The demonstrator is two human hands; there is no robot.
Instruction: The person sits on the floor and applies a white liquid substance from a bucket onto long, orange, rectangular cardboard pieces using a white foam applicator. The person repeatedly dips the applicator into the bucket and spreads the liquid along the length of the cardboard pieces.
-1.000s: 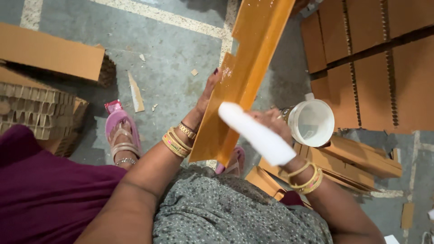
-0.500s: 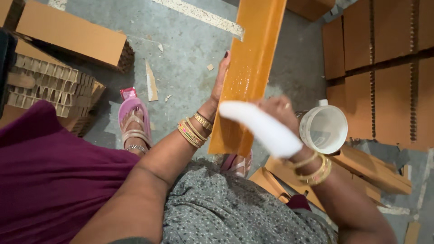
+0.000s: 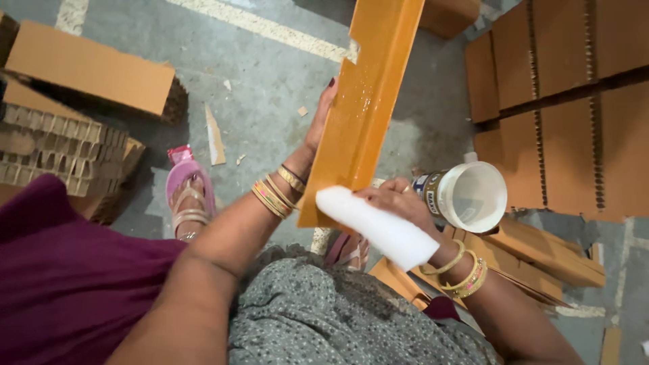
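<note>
- The left hand (image 3: pixel 320 122) is stretched flat along the left edge of a long orange-brown cardboard strip (image 3: pixel 365 101), fingers straight and pressed against it, steadying it rather than closing round it
- The strip runs from the top of the view down to just above the person's lap, tilted slightly from upright, with a notch cut in its upper left edge and a wet shine on its face
- The right hand (image 3: pixel 395 203) is closed round a white oblong foam block (image 3: pixel 378 226), fingers curled over its top, and one end of the block touches the lower end of the strip
- Gold bangles (image 3: pixel 274 192) circle the left wrist, and more gold bangles (image 3: pixel 463 270) circle the right wrist
- A white plastic tub (image 3: pixel 470 196), open and tipped on its side, lies on the floor just right of the right hand
- A foot in a pink sandal (image 3: pixel 189 196) rests on the grey concrete floor (image 3: pixel 263 88), left of the strip
- Stacked corrugated honeycomb cardboard pieces (image 3: pixel 61 149) lie at the far left, with a flat brown cardboard box (image 3: pixel 88 67) above them
- Large brown cardboard panels (image 3: pixel 561 101) with perforated rows fill the right side
- Narrow cardboard strips (image 3: pixel 541 250) lie piled below the tub
</note>
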